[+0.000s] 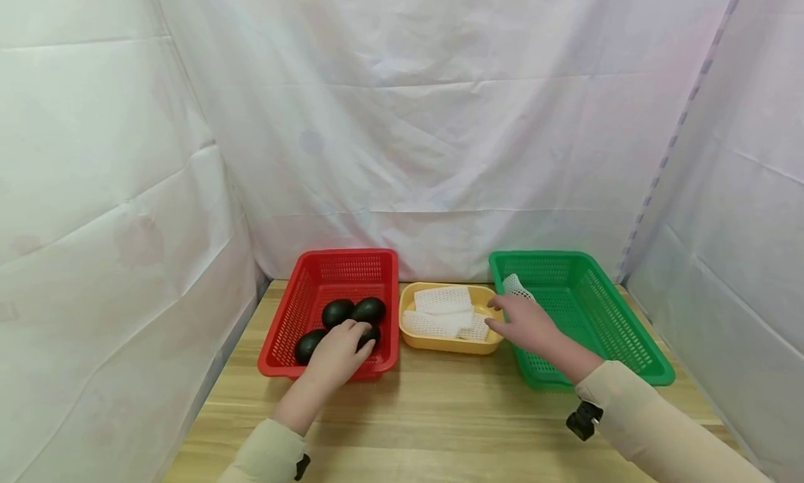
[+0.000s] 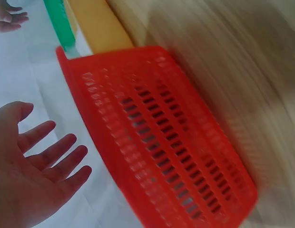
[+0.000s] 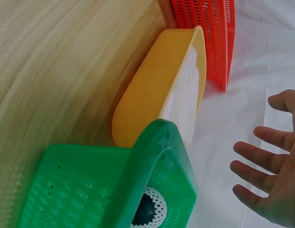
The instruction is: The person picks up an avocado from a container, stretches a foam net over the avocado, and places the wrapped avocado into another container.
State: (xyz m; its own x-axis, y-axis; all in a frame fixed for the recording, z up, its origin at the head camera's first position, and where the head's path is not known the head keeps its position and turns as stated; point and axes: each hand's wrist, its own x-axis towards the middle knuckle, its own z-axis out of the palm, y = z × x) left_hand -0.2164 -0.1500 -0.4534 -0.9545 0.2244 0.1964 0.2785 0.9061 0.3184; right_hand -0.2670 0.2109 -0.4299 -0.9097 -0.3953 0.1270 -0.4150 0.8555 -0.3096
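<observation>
My left hand (image 1: 336,354) is over the near part of a red basket (image 1: 392,294), beside several dark avocados (image 1: 338,313). In the left wrist view its fingers are spread and nothing is held; contact with a fruit cannot be told. My right hand (image 1: 530,324), fingers apart and holding nothing, hovers between a yellow tray (image 1: 449,345) and a green basket (image 1: 628,322). White foam net sleeves (image 1: 440,322) lie flat in the tray. Inside the green basket is a dark fruit (image 3: 145,211) in a white net sleeve (image 3: 160,209), partly hidden by my right hand in the head view.
The containers stand in a row on a wooden table (image 1: 440,420), the yellow tray between the two baskets. White cloth (image 1: 440,120) hangs behind and along both sides. Each wrist wears a black device (image 1: 584,420) at the sleeve.
</observation>
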